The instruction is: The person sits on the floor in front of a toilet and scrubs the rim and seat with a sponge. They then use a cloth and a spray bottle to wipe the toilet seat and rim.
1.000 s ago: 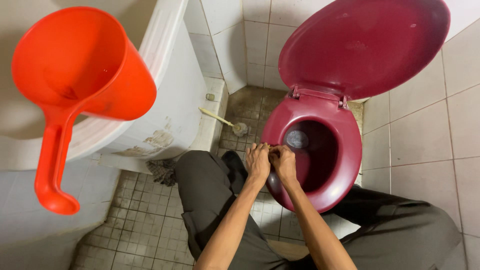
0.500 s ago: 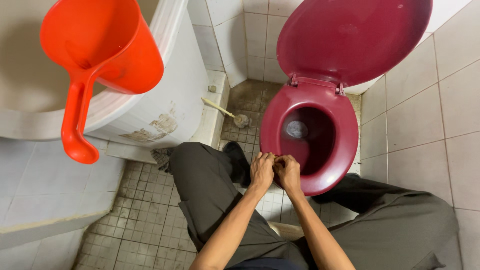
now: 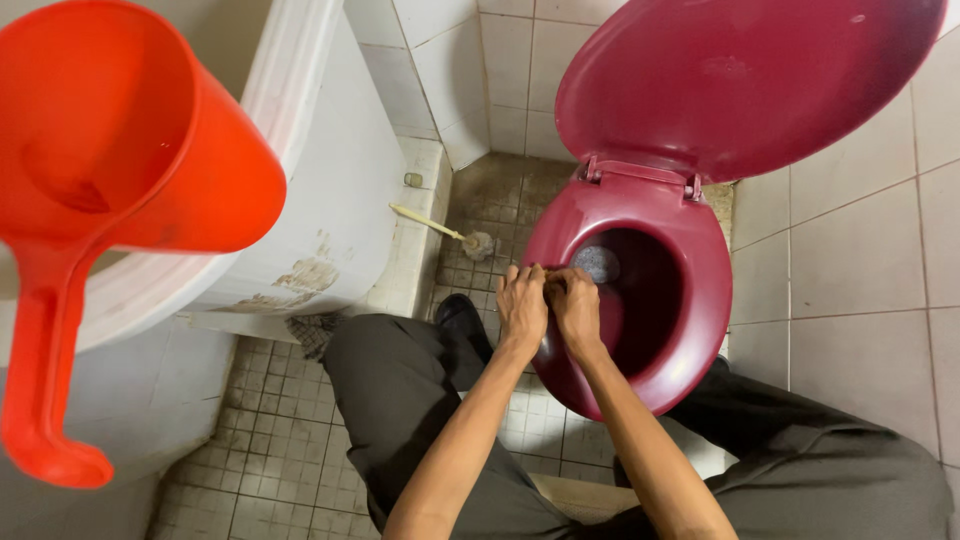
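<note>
Both hands, left (image 3: 522,305) and right (image 3: 577,308), pinch something small over the maroon toilet bowl (image 3: 680,370); orange dipper (image 3: 110,190) looms left.

Arms: bare to above the elbow, no sleeves visible, lower centre of frame.
Trousers (image 3: 400,400): dark olive-grey fabric.
Shoe (image 3: 462,318): black.

Hands (image 3: 548,305) slightly farther over the toilet rim (image 3: 560,260).

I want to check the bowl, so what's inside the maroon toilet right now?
Inside the maroon toilet, a patch of greyish water shows at the bottom. The left hand and right hand at the near rim cover part of the bowl.
</note>
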